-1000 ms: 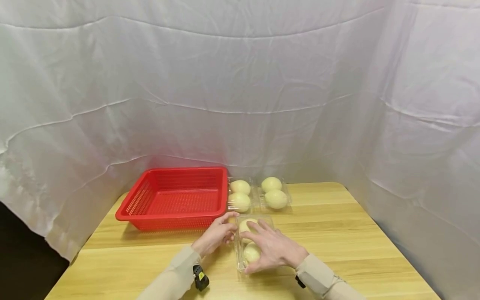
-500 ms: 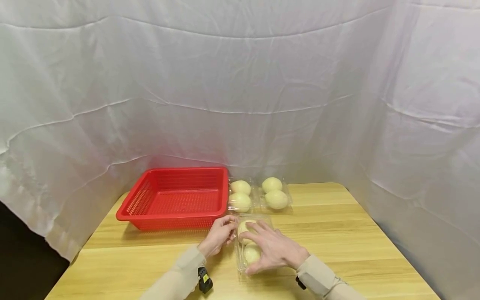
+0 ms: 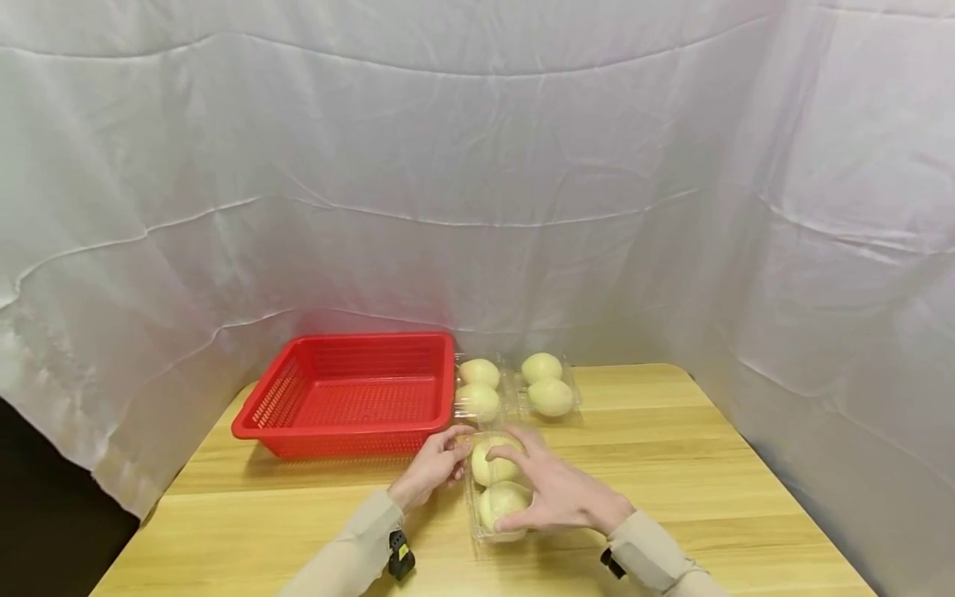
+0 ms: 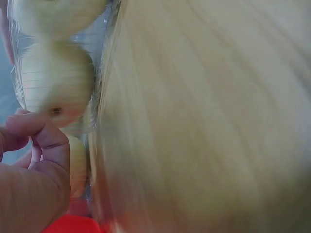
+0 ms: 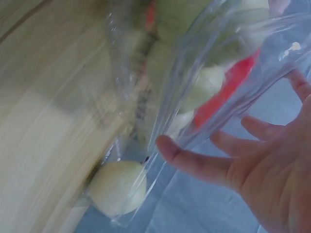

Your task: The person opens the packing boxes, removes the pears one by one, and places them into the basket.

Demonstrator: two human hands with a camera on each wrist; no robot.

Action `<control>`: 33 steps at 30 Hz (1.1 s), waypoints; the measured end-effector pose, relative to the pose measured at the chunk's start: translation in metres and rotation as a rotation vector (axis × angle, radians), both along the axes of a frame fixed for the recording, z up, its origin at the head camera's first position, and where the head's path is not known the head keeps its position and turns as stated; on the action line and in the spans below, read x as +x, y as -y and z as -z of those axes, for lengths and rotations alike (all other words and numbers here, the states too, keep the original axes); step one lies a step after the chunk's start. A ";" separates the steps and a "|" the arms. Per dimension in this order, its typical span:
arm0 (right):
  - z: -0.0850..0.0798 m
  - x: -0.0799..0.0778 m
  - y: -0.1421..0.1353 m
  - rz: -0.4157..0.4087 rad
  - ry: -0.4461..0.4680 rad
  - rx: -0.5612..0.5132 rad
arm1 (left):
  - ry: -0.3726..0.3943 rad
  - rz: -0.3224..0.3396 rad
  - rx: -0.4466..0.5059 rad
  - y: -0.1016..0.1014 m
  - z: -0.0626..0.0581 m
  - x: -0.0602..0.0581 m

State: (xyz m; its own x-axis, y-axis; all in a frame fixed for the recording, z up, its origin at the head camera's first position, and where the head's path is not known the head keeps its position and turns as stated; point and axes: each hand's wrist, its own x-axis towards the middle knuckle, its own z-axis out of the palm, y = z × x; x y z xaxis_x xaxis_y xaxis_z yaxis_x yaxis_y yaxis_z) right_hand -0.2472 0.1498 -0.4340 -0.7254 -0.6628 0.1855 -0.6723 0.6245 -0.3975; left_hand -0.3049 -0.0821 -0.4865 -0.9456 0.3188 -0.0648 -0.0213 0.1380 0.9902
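A clear plastic clamshell box [image 3: 477, 531] lies on the table in front of me, with two pale yellow pears [image 3: 496, 461] in it. My left hand [image 3: 430, 469] is at its left side; in the left wrist view the thumb and index finger [image 4: 46, 133] pinch its edge. My right hand [image 3: 563, 491] spans the right side, thumb and fingers spread along the edge of the transparent lid [image 5: 214, 92]. The lid appears tilted up in the right wrist view. Its exact outline is hard to make out in the head view.
A red perforated basket [image 3: 343, 429] stands at the back left. Right of it are two more clear boxes, each with two pears [image 3: 477, 401] [image 3: 550, 398]. The wooden table [image 3: 671, 464] ends at a pale cloth curtain [image 3: 477, 182].
My right hand has shifted a little to the right, and the lid seems to have lifted with it, leaving the pears in plainer view. The left hand stays nearly in place.
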 end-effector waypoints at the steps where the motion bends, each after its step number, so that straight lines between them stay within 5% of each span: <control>1: -0.001 0.000 -0.002 -0.001 0.007 -0.026 | -0.005 0.003 -0.008 0.000 0.000 0.000; 13: -0.008 0.000 -0.020 0.007 0.189 -0.285 | -0.050 0.037 -0.053 0.003 -0.003 -0.004; 21: -0.019 -0.010 -0.044 0.093 0.094 -0.452 | -0.053 0.039 -0.076 0.003 -0.002 -0.005; 28: -0.020 -0.021 -0.074 0.209 0.304 -0.651 | -0.050 0.036 -0.068 0.003 -0.001 -0.006; 33: -0.013 -0.026 -0.102 0.266 0.414 -0.699 | -0.062 0.043 -0.061 0.003 -0.001 -0.006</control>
